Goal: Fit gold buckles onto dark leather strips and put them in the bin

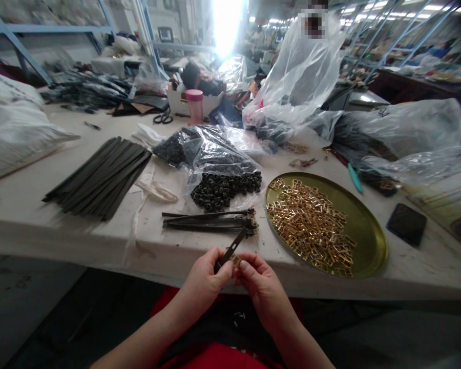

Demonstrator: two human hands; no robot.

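Note:
Near the table's front edge, my left hand [206, 273] is closed on a dark strap [234, 246] with a slot in its end. My right hand [260, 281] pinches a small gold buckle [236, 261] close to the left thumb; whether the strap passes through it I cannot make out. Just beyond the hands lies a small bundle of straps [207, 222] with metal fittings at their right ends. A round gold tray [369, 241] to the right bears a heap of gold buckles [315, 220]. Black loops [225, 190] spill from a plastic bag [215, 148].
Many dark strips [100, 177] are stacked on the left of the table. A black phone [407, 224] lies right of the tray, and a teal-handled tool [355, 178] behind it. Scissors [163, 118], a pink-lidded jar [194, 106] and plastic bags [411, 125] stand farther back.

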